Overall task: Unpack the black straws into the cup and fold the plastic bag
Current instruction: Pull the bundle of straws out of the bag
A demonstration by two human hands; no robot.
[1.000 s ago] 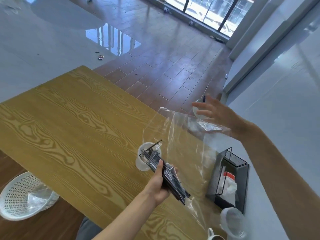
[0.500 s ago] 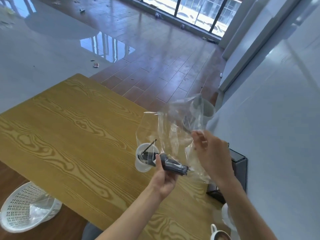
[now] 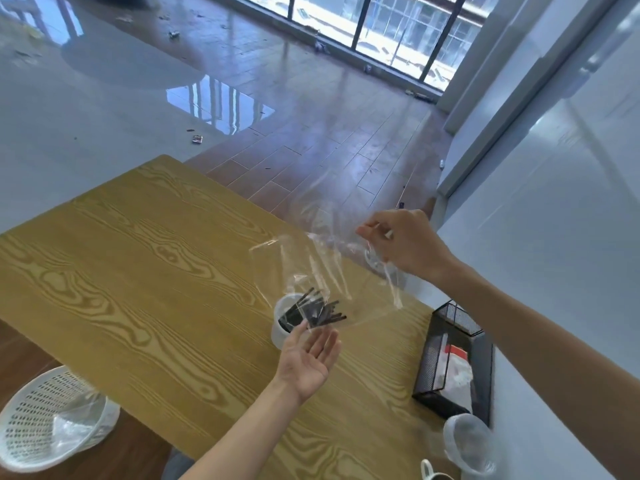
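We see bright daylight coming from the windows [image 3: 398, 32], with strong glare on the glossy floor [image 3: 214, 102]. The edges bend from the wide lens, and the plastic bag [image 3: 322, 265] looks blurred.

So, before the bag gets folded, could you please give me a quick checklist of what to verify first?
1. Black straws out of the bag: not ok; several lie across the cup rim with film still around them.
2. Straws standing down inside the cup: not ok; they fan out tilted over the rim.
3. Right hand holding the plastic bag: ok; it pinches the raised end.
4. Left hand free to help: ok; open, palm up, beside the cup.
5. Cup upright on the table: ok.
6. Bag completely empty: cannot tell; the film is clear and crumpled.
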